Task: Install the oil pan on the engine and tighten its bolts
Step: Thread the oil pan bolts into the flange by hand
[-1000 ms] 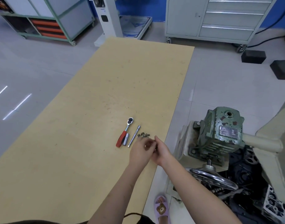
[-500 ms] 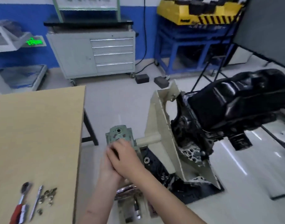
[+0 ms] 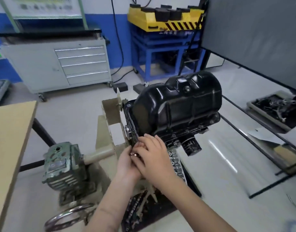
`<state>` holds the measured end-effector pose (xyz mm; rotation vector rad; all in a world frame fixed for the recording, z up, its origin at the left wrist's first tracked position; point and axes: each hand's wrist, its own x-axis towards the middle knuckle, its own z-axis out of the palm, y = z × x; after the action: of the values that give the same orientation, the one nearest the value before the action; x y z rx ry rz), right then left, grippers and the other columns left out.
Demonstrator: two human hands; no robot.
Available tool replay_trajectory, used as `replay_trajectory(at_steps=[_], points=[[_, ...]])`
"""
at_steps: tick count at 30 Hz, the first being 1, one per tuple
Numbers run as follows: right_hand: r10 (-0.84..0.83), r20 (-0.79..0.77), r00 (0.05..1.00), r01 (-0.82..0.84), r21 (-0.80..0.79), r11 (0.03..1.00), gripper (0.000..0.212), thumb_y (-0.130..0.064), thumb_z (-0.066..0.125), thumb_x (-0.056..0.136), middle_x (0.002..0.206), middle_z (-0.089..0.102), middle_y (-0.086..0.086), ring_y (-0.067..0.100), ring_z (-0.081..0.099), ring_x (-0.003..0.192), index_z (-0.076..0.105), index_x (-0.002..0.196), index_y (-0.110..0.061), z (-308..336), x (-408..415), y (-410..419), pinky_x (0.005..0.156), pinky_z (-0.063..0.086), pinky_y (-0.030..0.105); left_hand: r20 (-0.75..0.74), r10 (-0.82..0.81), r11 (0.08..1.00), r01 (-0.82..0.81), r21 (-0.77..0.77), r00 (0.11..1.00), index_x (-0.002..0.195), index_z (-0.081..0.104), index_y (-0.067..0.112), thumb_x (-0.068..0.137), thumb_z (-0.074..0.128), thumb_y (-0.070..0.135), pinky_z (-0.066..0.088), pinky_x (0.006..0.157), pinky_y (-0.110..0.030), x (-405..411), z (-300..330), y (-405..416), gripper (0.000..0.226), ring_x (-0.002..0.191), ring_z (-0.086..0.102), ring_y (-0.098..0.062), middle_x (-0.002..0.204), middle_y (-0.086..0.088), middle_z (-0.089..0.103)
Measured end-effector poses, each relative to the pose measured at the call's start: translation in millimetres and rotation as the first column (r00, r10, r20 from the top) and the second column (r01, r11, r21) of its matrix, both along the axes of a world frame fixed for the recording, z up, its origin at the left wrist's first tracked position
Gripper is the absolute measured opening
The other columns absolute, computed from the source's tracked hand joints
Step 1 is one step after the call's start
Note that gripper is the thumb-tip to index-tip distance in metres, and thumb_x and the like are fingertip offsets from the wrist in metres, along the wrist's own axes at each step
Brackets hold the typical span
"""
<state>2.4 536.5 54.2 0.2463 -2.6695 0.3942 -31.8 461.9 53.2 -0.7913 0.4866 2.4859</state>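
Both hands now up at the oil pan (image 3: 177, 106) rim — right hand (image 3: 154, 158) over left hand (image 3: 127, 163), grips unclear.

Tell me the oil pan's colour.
Glossy black; the oil pan shows clearly in the head view.

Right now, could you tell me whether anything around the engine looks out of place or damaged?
Nothing stands out. The black oil pan sits on the engine without visible dents. Both hands, left hand and right hand, meet at its near corner. The green gearbox has chipped paint only.
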Motion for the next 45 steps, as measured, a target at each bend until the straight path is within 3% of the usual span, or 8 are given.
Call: replay_trajectory(at_steps=[7,11,14,18,25,31,35,45], points=[[0.095,-0.184,0.978,-0.138,-0.243,0.96,0.009,-0.016,0.071,0.068,0.092,0.07,0.007,0.023,0.065,0.089,0.073,0.073,-0.009,-14.6,-1.8,39.5,0.081,0.048,0.03,0.032,0.027,0.996,-0.03,0.085,0.999,0.076,0.056,0.001,0.097,0.034,0.014,0.047,0.035,-0.019,5.1,-11.8,41.4,0.033,0.056,0.06,-0.019,0.059,-0.01,0.059],[0.103,-0.015,0.995,-0.077,-0.769,0.635,0.009,-0.012,0.065,0.083,0.08,0.066,-0.004,0.0,0.058,0.076,0.066,0.08,-0.021,-15.1,-5.5,61.3,0.071,0.044,0.014,-0.019,0.043,0.948,-0.047,-0.314,0.999,0.066,0.042,0.012,0.098,0.036,0.022,0.022,0.024,-0.012,-3.7,-30.3,36.4,0.034,0.025,0.031,-0.005,0.036,0.004,0.037],[0.131,0.164,0.978,0.106,-0.924,0.367,0.016,-0.012,0.066,0.083,0.073,0.064,-0.01,0.003,0.06,0.073,0.064,0.079,-0.027,-24.6,-11.7,78.3,0.068,0.048,0.013,-0.133,-0.055,0.682,-0.06,-0.729,0.99,0.066,0.044,0.014,0.095,0.044,0.036,0.02,0.028,-0.014,-11.3,-45.5,18.3,0.037,0.028,0.027,-0.003,0.036,0.008,0.035],[0.145,0.234,0.961,0.175,-0.927,0.33,0.017,-0.013,0.064,0.084,0.083,0.069,-0.007,0.007,0.065,0.084,0.065,0.088,-0.03,-40.9,-17.9,81.9,0.077,0.052,0.019,-0.176,-0.381,0.086,-0.155,-0.984,0.908,0.069,0.058,0.012,0.088,0.046,0.052,0.03,0.044,-0.02,-22.7,-55.9,4.2,0.046,0.044,0.037,-0.01,0.048,0.004,0.04],[0.082,0.274,0.958,0.224,-0.897,0.381,0.018,-0.014,0.059,0.088,0.088,0.069,-0.008,0.004,0.064,0.089,0.063,0.085,-0.031,-61.3,-32.9,64.1,0.08,0.049,0.018,0.004,-0.651,-0.207,-0.173,-0.963,0.759,0.049,0.034,0.014,0.092,0.05,0.033,0.023,0.037,-0.02,-56.6,-58.9,1.5,0.049,0.043,0.033,-0.012,0.042,0.003,0.031],[0.038,0.262,0.964,0.233,-0.91,0.343,0.016,-0.012,0.059,0.088,0.086,0.068,-0.009,0.0,0.063,0.086,0.063,0.087,-0.027,-71.3,-36.7,57.2,0.077,0.049,0.013,0.012,-0.675,-0.191,-0.159,-0.969,0.738,0.052,0.042,0.009,0.093,0.048,0.027,0.02,0.037,-0.018,-63.1,-63.5,-0.8,0.045,0.04,0.031,-0.014,0.039,0.003,0.032],[0.029,0.254,0.967,0.23,-0.914,0.334,0.014,-0.012,0.059,0.088,0.086,0.068,-0.008,0.0,0.063,0.085,0.063,0.088,-0.026,-73.1,-37.1,56.1,0.08,0.051,0.019,-0.052,-0.655,-0.059,-0.12,-0.991,0.754,0.071,0.054,0.007,0.093,0.047,0.027,0.024,0.047,-0.027,-63.2,-69.2,0.0,0.031,0.045,0.032,-0.019,0.049,-0.005,0.034],[0.041,0.24,0.97,0.213,-0.919,0.332,0.019,-0.015,0.058,0.089,0.087,0.069,-0.01,0.003,0.064,0.086,0.062,0.085,-0.034,-80.1,-37.1,52.9,0.079,0.051,0.019,-0.101,-0.595,0.174,0.005,-0.985,0.797,0.065,0.04,0.012,0.095,0.046,0.024,0.02,0.037,-0.015,-61.7,-74.2,-5.2,0.033,0.029,0.025,-0.006,0.049,0.0,0.031]])
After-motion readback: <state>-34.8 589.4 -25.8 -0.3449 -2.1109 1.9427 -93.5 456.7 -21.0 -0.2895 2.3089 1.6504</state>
